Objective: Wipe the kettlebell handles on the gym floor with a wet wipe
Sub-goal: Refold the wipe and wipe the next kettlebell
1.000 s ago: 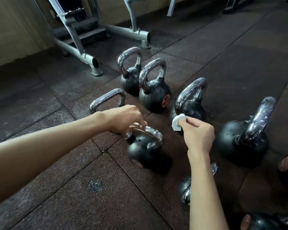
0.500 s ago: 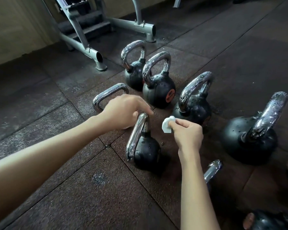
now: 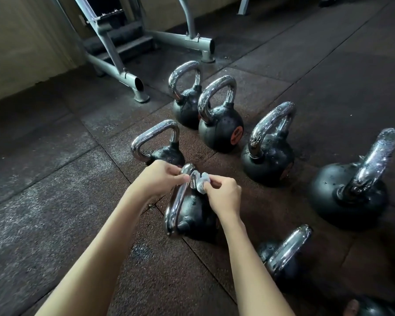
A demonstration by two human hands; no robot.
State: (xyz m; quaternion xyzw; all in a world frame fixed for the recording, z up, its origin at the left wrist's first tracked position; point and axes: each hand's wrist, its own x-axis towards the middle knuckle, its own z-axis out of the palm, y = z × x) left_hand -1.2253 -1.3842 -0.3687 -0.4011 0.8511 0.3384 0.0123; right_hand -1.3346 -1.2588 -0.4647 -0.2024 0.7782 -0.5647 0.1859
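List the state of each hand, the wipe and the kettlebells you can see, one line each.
near kettlebell: standing, handle held.
wet wipe: crumpled, pressed against that handle.
left-hand grip: pinching that handle's top.
right-hand grip: pinching the wet wipe.
orange-label kettlebell: standing, untouched.
large kettlebell: standing, untouched.
far kettlebell: standing, untouched.

rubber floor [image 3: 55, 236] w/ kettlebells [image 3: 220, 131] standing, machine frame [image 3: 114, 69] at back.
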